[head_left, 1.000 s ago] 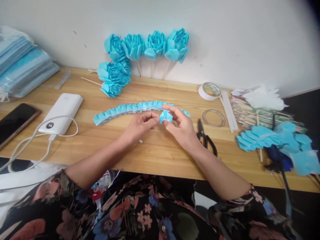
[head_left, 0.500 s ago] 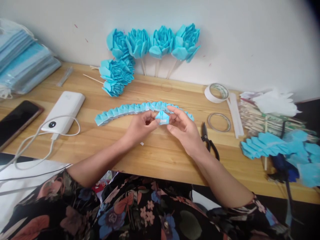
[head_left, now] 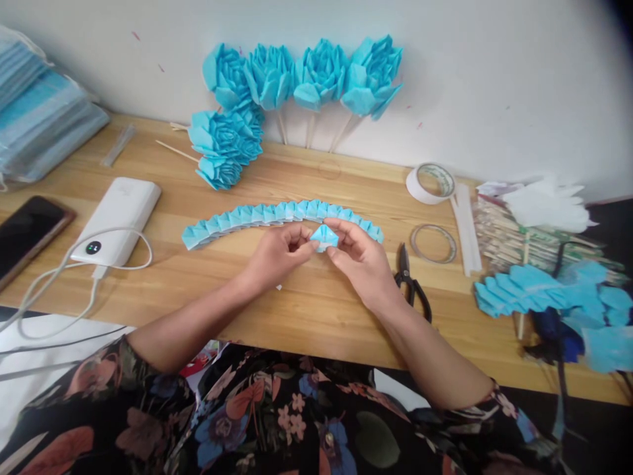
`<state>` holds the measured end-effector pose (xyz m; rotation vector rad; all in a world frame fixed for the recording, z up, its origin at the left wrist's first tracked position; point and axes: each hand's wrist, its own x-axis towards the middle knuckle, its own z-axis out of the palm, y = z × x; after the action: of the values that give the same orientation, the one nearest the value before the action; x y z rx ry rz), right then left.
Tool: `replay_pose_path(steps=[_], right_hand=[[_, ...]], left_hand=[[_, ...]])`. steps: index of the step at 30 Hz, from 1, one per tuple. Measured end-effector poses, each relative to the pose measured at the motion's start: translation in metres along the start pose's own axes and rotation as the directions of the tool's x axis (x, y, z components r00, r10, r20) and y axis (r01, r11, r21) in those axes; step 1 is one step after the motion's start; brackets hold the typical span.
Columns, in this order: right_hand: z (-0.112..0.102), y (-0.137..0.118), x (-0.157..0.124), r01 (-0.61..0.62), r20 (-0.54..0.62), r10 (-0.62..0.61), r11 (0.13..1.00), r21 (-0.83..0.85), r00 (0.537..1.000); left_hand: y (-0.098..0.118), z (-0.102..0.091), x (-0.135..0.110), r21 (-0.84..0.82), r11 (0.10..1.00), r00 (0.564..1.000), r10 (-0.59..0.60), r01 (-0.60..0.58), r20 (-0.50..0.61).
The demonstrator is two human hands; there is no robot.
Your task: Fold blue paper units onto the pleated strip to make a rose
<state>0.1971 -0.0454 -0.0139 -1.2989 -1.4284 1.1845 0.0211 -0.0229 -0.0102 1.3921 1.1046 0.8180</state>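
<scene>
Between my two hands is a small folded blue petal (head_left: 325, 236) with a pale strip along its lower part. My left hand (head_left: 283, 254) pinches its left edge between thumb and fingers. On the other side, my right hand (head_left: 360, 260) grips the petal's right edge, thumb in front and fingers behind. Just beyond my hands, a long curved row of folded blue petals (head_left: 257, 216) lies on the table, its right part partly covered by my right hand. Black scissors (head_left: 408, 280) lie right of my right wrist.
Several blue flowers on sticks (head_left: 321, 74) lean against the wall. At left are a white power bank (head_left: 119, 218) with its cable, a phone (head_left: 30, 237) and packed blue masks (head_left: 44, 119). Tape rolls (head_left: 420, 191), wooden sticks (head_left: 514, 227) and more blue folded pieces (head_left: 519, 290) lie right.
My right hand has closed in on the petal, its fingers now gripping the right edge where they were spread before. The view has shifted slightly.
</scene>
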Motion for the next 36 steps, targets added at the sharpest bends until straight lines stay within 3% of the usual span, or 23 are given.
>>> replay_pose_path(steps=[5, 14, 18, 21, 23, 27, 31, 36], right_hand=[[-0.003, 0.0, 0.001, -0.001, -0.021, 0.0, 1.0, -0.023, 1.0], [-0.004, 0.0, 0.002, -0.018, -0.012, 0.018, 1.0, -0.002, 1.0], [-0.009, 0.002, 0.001, 0.062, -0.034, -0.061, 0.998, 0.023, 0.998], [-0.013, -0.003, -0.002, 0.23, -0.137, -0.231, 0.973, -0.025, 0.963], [-0.013, -0.009, -0.005, 0.325, -0.171, -0.365, 0.919, -0.223, 0.915], [-0.007, -0.014, -0.007, 0.449, -0.018, -0.563, 0.678, -0.582, 0.826], [-0.003, -0.008, -0.005, 0.478, 0.062, -0.633, 0.512, -0.714, 0.772], [-0.003, -0.004, -0.004, 0.454, 0.051, -0.662, 0.455, -0.766, 0.748]], left_hand=[[0.005, -0.004, -0.001, -0.112, 0.991, 0.994, -0.068, 0.078, 0.088], [0.004, -0.006, -0.001, -0.059, 0.996, 0.992, -0.064, 0.071, 0.107], [0.005, -0.006, -0.002, -0.031, 0.999, 0.998, -0.023, 0.025, 0.065], [0.005, -0.007, -0.002, -0.059, 0.998, 1.0, -0.027, 0.027, 0.005], [0.004, -0.007, -0.001, -0.072, 0.997, 1.0, -0.03, 0.029, -0.01], [0.001, -0.007, 0.0, -0.083, 0.996, 1.0, -0.022, 0.02, -0.018], [0.0, -0.006, 0.0, -0.094, 0.995, 1.0, -0.018, 0.018, -0.008], [0.002, -0.004, 0.0, -0.121, 0.993, 1.0, 0.015, -0.013, 0.018]])
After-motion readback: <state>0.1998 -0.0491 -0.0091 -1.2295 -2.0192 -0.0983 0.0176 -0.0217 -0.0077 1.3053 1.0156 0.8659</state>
